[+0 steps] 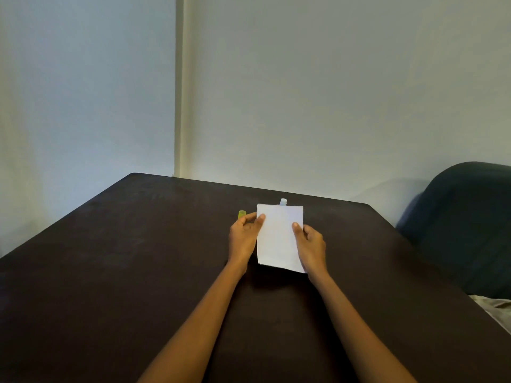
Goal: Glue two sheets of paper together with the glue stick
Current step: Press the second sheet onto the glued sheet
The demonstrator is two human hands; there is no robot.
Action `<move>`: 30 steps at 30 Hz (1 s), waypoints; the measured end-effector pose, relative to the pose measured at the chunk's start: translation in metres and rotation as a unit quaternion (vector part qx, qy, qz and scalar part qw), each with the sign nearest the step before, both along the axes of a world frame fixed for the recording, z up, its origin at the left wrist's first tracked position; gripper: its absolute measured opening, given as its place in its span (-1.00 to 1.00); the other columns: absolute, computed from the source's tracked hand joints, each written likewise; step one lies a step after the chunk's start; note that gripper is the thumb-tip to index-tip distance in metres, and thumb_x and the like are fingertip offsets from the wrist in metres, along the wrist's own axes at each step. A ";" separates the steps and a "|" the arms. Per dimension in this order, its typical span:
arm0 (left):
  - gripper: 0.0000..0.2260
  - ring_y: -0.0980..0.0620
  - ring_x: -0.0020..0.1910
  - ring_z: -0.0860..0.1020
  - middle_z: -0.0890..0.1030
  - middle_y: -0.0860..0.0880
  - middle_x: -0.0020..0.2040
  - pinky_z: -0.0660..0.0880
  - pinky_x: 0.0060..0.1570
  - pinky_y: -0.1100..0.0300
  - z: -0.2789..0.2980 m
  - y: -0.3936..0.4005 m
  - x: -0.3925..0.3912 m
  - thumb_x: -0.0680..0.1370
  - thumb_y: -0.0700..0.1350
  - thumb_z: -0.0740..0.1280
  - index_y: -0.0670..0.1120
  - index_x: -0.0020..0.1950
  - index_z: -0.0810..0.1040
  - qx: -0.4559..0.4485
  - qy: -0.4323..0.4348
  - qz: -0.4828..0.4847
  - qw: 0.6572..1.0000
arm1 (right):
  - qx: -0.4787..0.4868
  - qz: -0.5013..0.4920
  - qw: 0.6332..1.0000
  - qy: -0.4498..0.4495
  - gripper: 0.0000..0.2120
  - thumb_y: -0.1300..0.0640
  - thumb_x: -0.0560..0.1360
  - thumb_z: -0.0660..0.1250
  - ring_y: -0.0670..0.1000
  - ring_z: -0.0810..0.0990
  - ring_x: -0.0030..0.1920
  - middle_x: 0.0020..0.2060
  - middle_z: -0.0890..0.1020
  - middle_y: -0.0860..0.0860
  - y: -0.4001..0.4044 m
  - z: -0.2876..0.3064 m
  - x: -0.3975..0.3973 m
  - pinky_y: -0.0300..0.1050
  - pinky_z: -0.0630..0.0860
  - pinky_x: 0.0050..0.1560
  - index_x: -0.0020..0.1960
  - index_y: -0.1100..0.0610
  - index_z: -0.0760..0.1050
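white paper (pixel 279 239) held above the dark counter (pixel 138 258), left hand (pixel 243 236) and right hand (pixel 311 244) each pinching a side edge; best to square edges, then press flat.

Setting: a plain home room, most likely. You sit at a dark bench (pixel 116 272) against bare pale walls (pixel 331 92); a dark upholstered armchair (pixel 470 225) stands at your right.

Between our fingers we see plain white paper (pixel 279 239). Just beyond our left fingers, a yellow-green cap (pixel 242 214); beyond the paper's far edge, a pale bluish-white glue stick tip (pixel 283 201). The table (pixel 138 258) is dark brown.
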State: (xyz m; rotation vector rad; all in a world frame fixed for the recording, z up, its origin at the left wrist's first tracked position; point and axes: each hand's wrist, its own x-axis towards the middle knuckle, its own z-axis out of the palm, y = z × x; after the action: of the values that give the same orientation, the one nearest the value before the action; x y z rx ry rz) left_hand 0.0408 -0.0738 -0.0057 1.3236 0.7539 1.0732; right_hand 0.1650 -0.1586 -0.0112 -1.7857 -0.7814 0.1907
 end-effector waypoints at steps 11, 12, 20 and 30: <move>-0.93 0.14 -0.25 0.63 0.65 0.06 -0.22 0.56 -0.33 0.24 -0.002 0.000 -0.006 0.47 -0.09 0.41 -0.01 -0.20 0.57 0.040 0.031 0.062 0.997 | 0.005 0.111 0.992 0.053 -0.80 -0.13 0.46 0.34 -0.14 0.59 -0.25 -0.21 0.62 -0.10 -0.001 -0.008 0.002 -0.29 0.46 -0.30 -0.18 0.00 0.48; -0.93 0.16 -0.27 0.63 0.65 0.06 -0.22 0.55 -0.35 0.26 -0.002 0.000 -0.006 0.47 -0.09 0.42 -0.01 -0.21 0.57 0.039 0.029 0.065 0.997 | 0.019 0.106 0.992 0.062 -0.72 -0.12 0.50 0.28 -0.11 0.53 -0.30 -0.29 0.57 -0.06 -0.002 -0.009 0.002 -0.25 0.40 -0.33 -0.26 0.04 0.45; -0.69 0.20 -0.55 0.39 0.47 0.05 -0.47 0.30 -0.53 0.39 -0.004 0.002 -0.008 0.47 -0.02 0.39 -0.17 -0.36 0.46 0.080 0.038 0.118 0.989 | 0.027 0.097 0.994 0.029 -0.70 -0.14 0.49 0.29 -0.17 0.39 -0.37 -0.43 0.46 -0.11 -0.004 -0.007 -0.002 -0.25 0.34 -0.33 -0.31 0.03 0.44; -0.58 -0.07 0.09 0.57 0.57 -0.06 0.15 0.57 0.04 -0.03 -0.002 -0.002 -0.007 0.45 -0.12 0.43 -0.11 0.28 0.45 0.095 0.090 -0.022 0.991 | 0.062 0.116 0.987 0.087 -0.75 -0.13 0.40 0.41 -0.05 0.64 -0.22 -0.27 0.66 -0.05 -0.010 -0.002 -0.003 -0.14 0.58 -0.21 -0.13 0.04 0.53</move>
State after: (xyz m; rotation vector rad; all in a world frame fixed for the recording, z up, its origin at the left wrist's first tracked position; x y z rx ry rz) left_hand 0.0335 -0.0755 -0.0077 1.6096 0.7659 1.0184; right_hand 0.1620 -0.1689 -0.0129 -1.5359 -0.8552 0.4361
